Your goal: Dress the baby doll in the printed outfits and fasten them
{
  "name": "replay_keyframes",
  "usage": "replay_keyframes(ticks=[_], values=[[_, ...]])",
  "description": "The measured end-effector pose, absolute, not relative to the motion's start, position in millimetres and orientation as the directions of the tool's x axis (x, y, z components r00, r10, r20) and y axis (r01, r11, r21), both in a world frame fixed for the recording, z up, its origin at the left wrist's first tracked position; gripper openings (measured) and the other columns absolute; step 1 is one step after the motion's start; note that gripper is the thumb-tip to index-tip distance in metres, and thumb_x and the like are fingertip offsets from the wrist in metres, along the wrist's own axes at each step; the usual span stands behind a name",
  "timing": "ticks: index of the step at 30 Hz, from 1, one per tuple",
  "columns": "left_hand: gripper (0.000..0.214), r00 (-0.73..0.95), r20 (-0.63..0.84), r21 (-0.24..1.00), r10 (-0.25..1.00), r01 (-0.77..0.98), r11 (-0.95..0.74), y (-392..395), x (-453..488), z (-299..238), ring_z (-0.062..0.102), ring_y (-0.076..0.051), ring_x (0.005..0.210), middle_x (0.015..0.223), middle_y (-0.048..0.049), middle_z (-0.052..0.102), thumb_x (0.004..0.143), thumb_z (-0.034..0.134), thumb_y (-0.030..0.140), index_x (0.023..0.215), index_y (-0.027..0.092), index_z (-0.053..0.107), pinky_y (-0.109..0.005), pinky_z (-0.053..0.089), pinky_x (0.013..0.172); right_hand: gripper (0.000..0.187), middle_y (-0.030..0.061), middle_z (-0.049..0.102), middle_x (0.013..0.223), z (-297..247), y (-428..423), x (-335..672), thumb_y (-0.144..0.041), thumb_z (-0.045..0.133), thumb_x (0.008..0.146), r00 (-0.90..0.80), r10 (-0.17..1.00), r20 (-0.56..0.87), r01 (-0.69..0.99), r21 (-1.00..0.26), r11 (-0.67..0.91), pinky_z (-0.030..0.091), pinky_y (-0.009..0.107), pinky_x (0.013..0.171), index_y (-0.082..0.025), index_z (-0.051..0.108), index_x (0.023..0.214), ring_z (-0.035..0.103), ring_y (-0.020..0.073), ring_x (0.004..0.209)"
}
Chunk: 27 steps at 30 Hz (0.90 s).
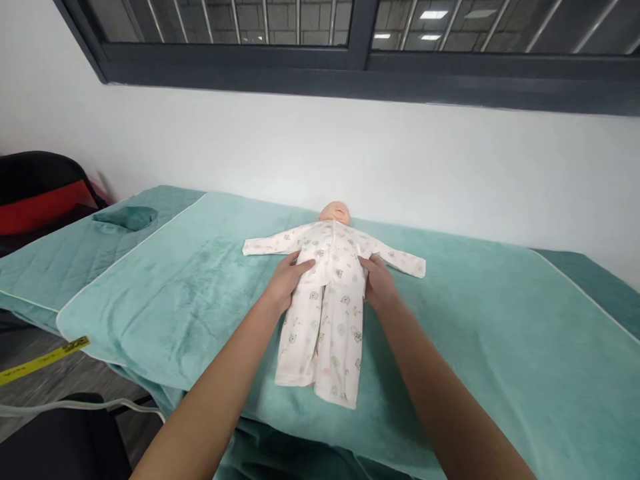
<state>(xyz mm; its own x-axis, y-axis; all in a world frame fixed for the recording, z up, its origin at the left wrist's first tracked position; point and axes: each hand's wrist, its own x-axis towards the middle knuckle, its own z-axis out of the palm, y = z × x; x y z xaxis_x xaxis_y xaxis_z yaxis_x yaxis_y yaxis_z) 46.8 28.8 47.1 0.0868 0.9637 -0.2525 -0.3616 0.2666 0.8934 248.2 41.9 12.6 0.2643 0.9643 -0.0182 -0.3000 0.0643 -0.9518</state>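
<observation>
A baby doll lies on its back on the green bed cover, head toward the wall. It wears a white patterned pajama top with both sleeves spread sideways, and matching pajama pants with the legs toward me. My left hand holds the clothed doll at its waist on the left, thumb on top and the other fingers along the side. Opposite it, my right hand grips the right side of the waist in the same way. The doll's own hands and feet are hidden by the clothes.
The green cover spreads over a massage bed with a face hole at the left. Behind stand a white wall and a dark window frame. A red-and-black bag, a yellow strip and a pale cable are at the left.
</observation>
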Motion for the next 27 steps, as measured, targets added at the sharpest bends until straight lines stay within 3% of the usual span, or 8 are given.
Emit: replay_keyframes(ticks=[7, 13, 16, 19, 23, 25, 27], values=[[0.062, 0.082, -0.210, 0.881, 0.974, -0.416, 0.225, 64.2, 60.2, 37.2, 0.069, -0.027, 0.107, 0.123, -0.0148, 0.069, 0.069, 0.083, 0.028, 0.125, 0.017, 0.060, -0.039, 0.055, 0.095, 0.040, 0.0065, 0.071, 0.121, 20.5, 72.1, 253.7, -0.031, 0.071, 0.071, 0.188, 0.982, 0.013, -0.369, -0.926, 0.083, 0.055, 0.041, 0.094, -0.023, 0.063, 0.109, 0.066, 0.0258, 0.111], [0.045, 0.009, -0.141, 0.940, 0.990, -0.313, 0.137, 57.1, 46.0, 17.1, 0.065, -0.025, 0.112, 0.126, -0.0123, 0.067, 0.080, 0.072, 0.037, 0.120, 0.017, 0.063, -0.038, 0.050, 0.100, 0.050, 0.0078, 0.066, 0.131, 3.1, 67.0, 263.7, -0.032, 0.071, 0.071, 0.304, 0.953, 0.004, -0.332, -0.937, 0.110, 0.051, 0.043, 0.102, -0.024, 0.060, 0.120, 0.060, 0.0257, 0.124], [0.035, -0.075, -0.079, 0.985, 0.994, -0.157, 0.066, 32.3, 33.1, 11.7, 0.064, -0.023, 0.110, 0.120, -0.0104, 0.069, 0.083, 0.067, 0.034, 0.114, 0.017, 0.066, -0.039, 0.047, 0.103, 0.057, 0.0092, 0.061, 0.137, -1.0, 49.9, 268.4, -0.033, 0.068, 0.074, 0.336, 0.941, 0.034, -0.111, -0.991, 0.075, 0.049, 0.049, 0.102, -0.024, 0.058, 0.129, 0.059, 0.0287, 0.124], [0.026, -0.153, 0.027, 0.999, 0.988, 0.037, -0.022, -16.6, 16.8, 7.6, 0.065, -0.021, 0.105, 0.112, -0.0093, 0.071, 0.085, 0.064, 0.032, 0.107, 0.018, 0.069, -0.038, 0.047, 0.102, 0.049, 0.0090, 0.061, 0.138, -2.7, 28.3, 271.3, -0.031, 0.065, 0.076, 0.302, 0.942, 0.148, 0.260, -0.963, 0.068, 0.039, 0.053, 0.110, -0.025, 0.064, 0.125, 0.053, 0.0322, 0.129], [0.021, -0.187, 0.233, 0.930, 0.954, 0.330, -0.163, -130.1, -12.0, -14.1, 0.067, -0.022, 0.100, 0.104, -0.0088, 0.073, 0.092, 0.051, 0.028, 0.096, 0.021, 0.070, -0.040, 0.052, 0.096, 0.045, 0.0125, 0.061, 0.138, -13.1, -0.2, 279.7, -0.025, 0.050, 0.084, -0.017, 0.946, 0.325, 0.680, -0.690, 0.249, 0.035, 0.049, 0.113, -0.022, 0.067, 0.126, 0.052, 0.0326, 0.132], [0.025, -0.125, 0.328, 0.864, 0.937, 0.440, -0.244, -199.1, -28.6, -34.1, 0.070, -0.021, 0.090, 0.093, -0.0079, 0.074, 0.093, 0.044, 0.021, 0.090, 0.024, 0.069, -0.039, 0.058, 0.083, 0.046, 0.0201, 0.055, 0.143, -23.7, -9.9, 288.4, -0.027, 0.048, 0.087, -0.042, 0.935, 0.352, 0.803, -0.545, 0.241, 0.037, 0.048, 0.111, -0.013, 0.066, 0.127, 0.050, 0.0355, 0.134], [0.028, -0.022, 0.343, 0.808, 0.939, 0.516, -0.283, -263.9, -48.7, -55.0, 0.069, -0.021, 0.077, 0.080, -0.0068, 0.072, 0.090, 0.042, 0.017, 0.087, 0.028, 0.067, -0.036, 0.059, 0.069, 0.046, 0.0219, 0.057, 0.140, -35.3, -14.5, 297.8, -0.029, 0.049, 0.088, -0.062, 0.926, 0.373, 0.854, -0.460, 0.242, 0.039, 0.047, 0.109, -0.012, 0.066, 0.127, 0.051, 0.0359, 0.133]])
